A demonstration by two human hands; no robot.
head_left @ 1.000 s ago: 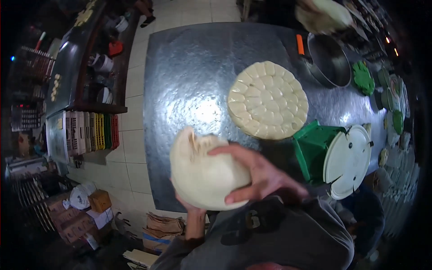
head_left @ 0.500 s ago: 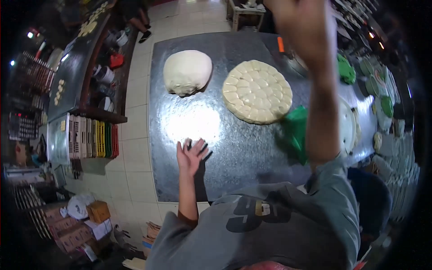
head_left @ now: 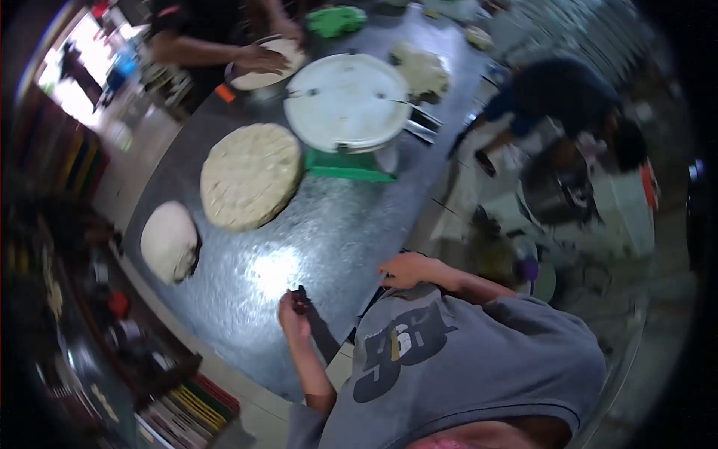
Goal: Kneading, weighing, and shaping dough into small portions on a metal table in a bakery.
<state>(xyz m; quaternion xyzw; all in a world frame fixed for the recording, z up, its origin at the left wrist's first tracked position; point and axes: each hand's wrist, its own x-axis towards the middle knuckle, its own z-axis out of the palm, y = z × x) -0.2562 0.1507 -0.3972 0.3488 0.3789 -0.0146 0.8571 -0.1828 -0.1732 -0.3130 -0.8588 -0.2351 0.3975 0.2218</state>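
Observation:
My left hand [head_left: 295,310] is over the near part of the metal table [head_left: 247,329], fingers loosely curled and apart; a dark patch at the fingertips is too blurred to make out. At the table's near right edge is my right hand [head_left: 407,270], its fingers bent loosely toward the edge, with nothing visible in them. Beyond my hands lies a broad round slab of dough [head_left: 250,176], scored on top. A smooth dough mound [head_left: 170,241] sits left of it. To the right stands a green scale [head_left: 350,166] bearing a round white lid-like plate [head_left: 348,101].
Across the table a co-worker's hands [head_left: 262,60] press a round flat piece of dough. Behind the scale are a ragged dough lump [head_left: 420,71] and a green plastic bag [head_left: 336,21]. Another person [head_left: 565,97] bends over a metal pot [head_left: 557,187] at right. Crates [head_left: 187,408] stand lower left.
The view has swung to the right, bringing in the scale and other people. My right arm has come down from high over the table to its near edge. My left fingers are more curled.

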